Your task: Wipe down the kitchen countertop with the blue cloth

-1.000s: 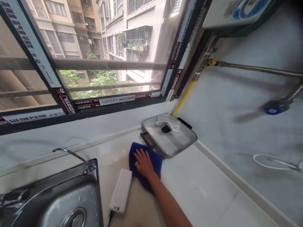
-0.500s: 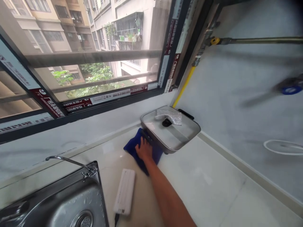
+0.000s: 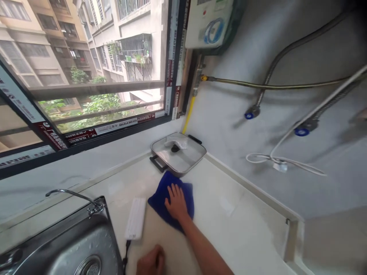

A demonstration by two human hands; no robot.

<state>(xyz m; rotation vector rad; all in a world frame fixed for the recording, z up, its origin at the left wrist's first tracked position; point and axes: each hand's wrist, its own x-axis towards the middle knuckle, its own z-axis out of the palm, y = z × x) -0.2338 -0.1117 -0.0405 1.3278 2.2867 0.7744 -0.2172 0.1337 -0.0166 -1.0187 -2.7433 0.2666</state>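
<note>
My right hand [image 3: 176, 201] lies flat on a blue cloth [image 3: 163, 194], its fingers spread and pressing the cloth against the pale countertop [image 3: 229, 225]. The cloth is spread out, with loose corners to the left and right of the hand. Just beyond it sits a rectangular pan with a glass lid [image 3: 189, 154], bubble wrap [image 3: 179, 143] around the lid's knob. At the bottom edge, my left hand [image 3: 151, 261] is curled into a fist near the counter, partly cut off by the frame; nothing shows in it. Up and left of that fist lies a white power bank [image 3: 136, 217].
A steel sink [image 3: 110, 244] with a curved faucet [image 3: 71, 193] lies to the left. A black cable [image 3: 126, 254] runs from the power bank. A window [image 3: 114, 128] rises behind; pipes, blue-handled valves [image 3: 302, 131] and a looped white cord [image 3: 256, 157] are on the right wall.
My right hand and the blue cloth have come back from the pan's near handle, toward me. My left hand has entered at the bottom. The view has shifted to the right.
</note>
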